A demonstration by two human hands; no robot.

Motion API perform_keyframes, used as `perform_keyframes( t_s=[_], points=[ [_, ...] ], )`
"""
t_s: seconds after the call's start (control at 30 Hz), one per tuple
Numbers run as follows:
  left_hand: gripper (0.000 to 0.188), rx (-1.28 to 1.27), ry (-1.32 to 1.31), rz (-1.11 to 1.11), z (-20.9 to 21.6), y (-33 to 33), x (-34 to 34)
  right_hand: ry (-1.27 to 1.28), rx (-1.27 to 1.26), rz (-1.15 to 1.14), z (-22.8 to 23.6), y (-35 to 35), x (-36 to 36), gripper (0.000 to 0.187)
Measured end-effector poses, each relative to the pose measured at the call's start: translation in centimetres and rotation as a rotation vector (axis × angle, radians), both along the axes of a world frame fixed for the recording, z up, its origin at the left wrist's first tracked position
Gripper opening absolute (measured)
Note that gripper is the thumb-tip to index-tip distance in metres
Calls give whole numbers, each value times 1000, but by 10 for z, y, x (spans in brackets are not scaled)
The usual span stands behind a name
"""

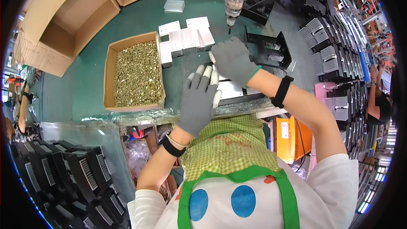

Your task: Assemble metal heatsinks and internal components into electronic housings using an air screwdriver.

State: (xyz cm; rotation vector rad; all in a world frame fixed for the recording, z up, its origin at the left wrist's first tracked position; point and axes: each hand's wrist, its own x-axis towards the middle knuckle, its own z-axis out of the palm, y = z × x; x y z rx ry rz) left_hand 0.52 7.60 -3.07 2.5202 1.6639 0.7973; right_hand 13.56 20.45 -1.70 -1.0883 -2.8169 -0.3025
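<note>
My left hand (pixel 197 104), in a grey glove with pale fingertips, lies with its fingers stretched out near the table's front edge. Its fingertips rest beside a flat silver metal plate (pixel 230 89), which seems to sit in a black frame partly hidden by both hands. Just above the plate is my right hand (pixel 233 60), also gloved, its fingers curled closed. Whatever they pinch, if anything, cannot be made out. A power screwdriver (pixel 234 2) hangs tip down beyond the right hand. To its right stands a black metal bracket (pixel 269 51) with silver finned parts inside.
A shallow carton (pixel 107 76) full of small brass-coloured screws sits left of the hands. Silver heat sinks (pixel 182 40) cluster behind them. Larger cardboard boxes (pixel 63 21) stand far left. Stacked black frames with fins (pixel 324 48) line the right; more (pixel 80 174) fill the lower left.
</note>
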Motion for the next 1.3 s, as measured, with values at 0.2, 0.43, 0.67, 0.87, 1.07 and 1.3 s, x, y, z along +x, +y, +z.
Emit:
perform_keyframes(
  t_s=[0.2, 0.43, 0.67, 0.87, 1.07, 1.3],
  points=[
    [47, 7, -118, 219, 13, -33, -16, 100, -131, -113, 50, 1, -13, 16],
    [42, 8, -160, 204, 27, -40, -9, 44, 252, 108, 22, -4, -24, 20],
    [40, -13, -241, 200, 31, -50, -15, 263, 129, -66, 82, 7, 37, 29],
    [40, -94, -280, 159, 31, -49, -16, 98, -10, -284, 89, 28, 145, 28],
    [41, -143, -334, 102, 40, -41, -9, 566, -912, -434, 87, 0, 163, 23],
    [54, -226, -814, -103, 43, -27, 11, 1081, -1191, -215, 73, -100, 95, 38]
  ],
)
